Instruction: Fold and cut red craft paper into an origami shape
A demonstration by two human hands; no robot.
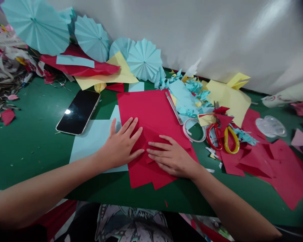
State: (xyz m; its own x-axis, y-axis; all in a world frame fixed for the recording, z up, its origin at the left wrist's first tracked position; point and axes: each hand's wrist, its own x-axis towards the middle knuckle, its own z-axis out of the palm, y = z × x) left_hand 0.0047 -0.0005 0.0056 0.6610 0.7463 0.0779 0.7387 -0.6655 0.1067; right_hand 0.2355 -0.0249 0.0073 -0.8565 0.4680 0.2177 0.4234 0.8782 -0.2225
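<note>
Red paper (143,107) lies in front of me, seemingly in more than one layer, with a smaller folded piece partly hidden under my right hand. My left hand (122,143) rests on its left side, fingers spread. Flat on the lower right part of the paper is my right hand (171,156), fingers stretched out to the left. Neither hand grips anything. Beneath the left edge of the red sheet sits light blue paper (88,144). A slim metallic cutter-like strip (173,108) lies along the right edge, beside a roll of tape (195,130).
Scissors with red and yellow handles (231,140) lie right, among red scraps (257,161) and yellow paper (227,97). A phone (78,112) is at left. Pleated blue paper rosettes (144,60) lean on the wall behind. Tangled material (7,70) is piled at far left.
</note>
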